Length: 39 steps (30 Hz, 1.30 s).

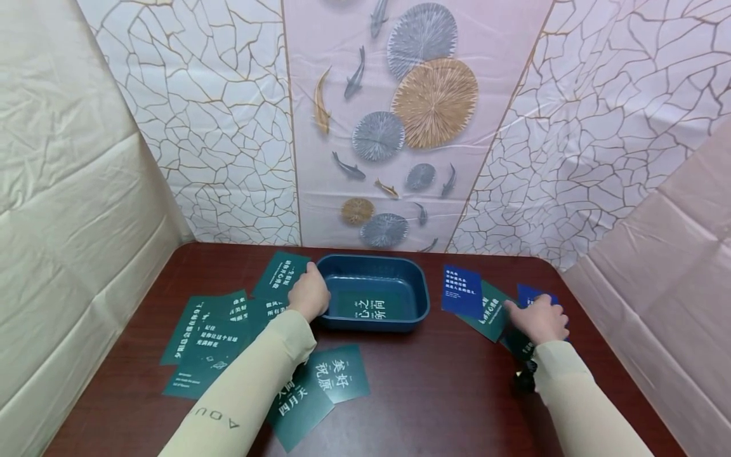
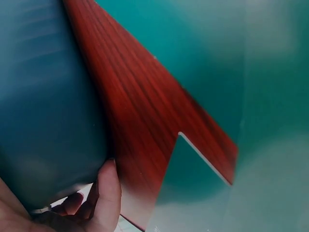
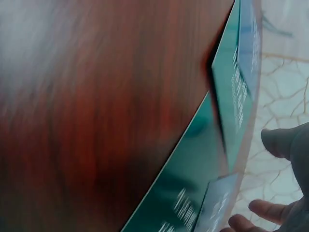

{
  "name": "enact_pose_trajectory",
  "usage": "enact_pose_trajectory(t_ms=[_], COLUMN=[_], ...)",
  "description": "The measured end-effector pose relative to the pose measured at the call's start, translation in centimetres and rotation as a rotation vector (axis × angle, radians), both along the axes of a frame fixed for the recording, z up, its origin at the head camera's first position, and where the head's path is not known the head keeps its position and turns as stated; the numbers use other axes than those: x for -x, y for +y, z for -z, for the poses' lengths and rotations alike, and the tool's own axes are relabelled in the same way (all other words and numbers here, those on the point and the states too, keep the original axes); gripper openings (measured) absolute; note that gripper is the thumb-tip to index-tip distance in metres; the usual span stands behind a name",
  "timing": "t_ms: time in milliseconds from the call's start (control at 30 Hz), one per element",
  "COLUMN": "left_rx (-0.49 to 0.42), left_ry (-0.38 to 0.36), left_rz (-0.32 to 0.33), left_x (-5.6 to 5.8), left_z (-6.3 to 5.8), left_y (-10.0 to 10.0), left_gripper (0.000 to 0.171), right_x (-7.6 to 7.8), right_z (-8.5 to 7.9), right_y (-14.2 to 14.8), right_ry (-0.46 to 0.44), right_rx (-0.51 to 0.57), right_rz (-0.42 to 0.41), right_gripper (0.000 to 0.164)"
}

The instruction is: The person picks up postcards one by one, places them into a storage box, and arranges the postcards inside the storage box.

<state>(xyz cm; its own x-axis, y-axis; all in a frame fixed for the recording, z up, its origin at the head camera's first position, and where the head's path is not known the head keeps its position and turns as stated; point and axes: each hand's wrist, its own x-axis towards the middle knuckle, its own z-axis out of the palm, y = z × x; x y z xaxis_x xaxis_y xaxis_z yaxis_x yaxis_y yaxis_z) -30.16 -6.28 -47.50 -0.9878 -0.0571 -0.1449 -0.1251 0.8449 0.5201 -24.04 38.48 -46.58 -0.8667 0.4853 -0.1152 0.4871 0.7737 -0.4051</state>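
Observation:
At the back of the table stands a dark blue plastic basin (image 1: 371, 325), with a green card (image 1: 370, 309) printed in white characters lying inside. My left hand (image 1: 309, 293) grips its left rim. In the left wrist view the thumb and fingers curl round the edge of the basin (image 2: 48, 106). On the right, my right hand (image 1: 541, 319) hovers over a small group of green and blue cards. Its thumb (image 3: 280, 141) and fingers are spread apart in the right wrist view, holding nothing. Beneath it, a green card (image 1: 490, 311) lies partly under a blue card (image 1: 462, 291).
Several green cards (image 1: 214, 346) overlap on the left, beside and under my left forearm. Two more, including one green card (image 1: 339, 373), lie in front of the basin. A small dark object (image 1: 524, 377) sits by my right wrist. Patterned cloth (image 1: 377, 209) hangs behind the table.

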Motion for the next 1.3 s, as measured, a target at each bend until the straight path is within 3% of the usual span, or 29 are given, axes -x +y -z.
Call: enact_pose_trajectory(t_ms=[367,1000,1300], left_rx=[0.000,0.002,-0.006], left_ry=[-0.007,-0.002,-0.003], left_rz=[-0.007,-0.003,-0.008], left_x=[0.1,0.2,0.1], left_z=[0.1,0.2,0.0], left_y=[0.0,-0.1,-0.1], left_gripper=[0.070,0.070,0.070], right_x=[-0.6,-0.7,-0.6], right_z=[0.6,1.0,0.9], right_y=[3.1,3.9,4.4], right_ry=[-0.111,-0.155,-0.126], right_rx=[0.052,0.103,0.169], right_rz=[0.138,0.193,0.213], right_gripper=[0.108,0.122,0.131])
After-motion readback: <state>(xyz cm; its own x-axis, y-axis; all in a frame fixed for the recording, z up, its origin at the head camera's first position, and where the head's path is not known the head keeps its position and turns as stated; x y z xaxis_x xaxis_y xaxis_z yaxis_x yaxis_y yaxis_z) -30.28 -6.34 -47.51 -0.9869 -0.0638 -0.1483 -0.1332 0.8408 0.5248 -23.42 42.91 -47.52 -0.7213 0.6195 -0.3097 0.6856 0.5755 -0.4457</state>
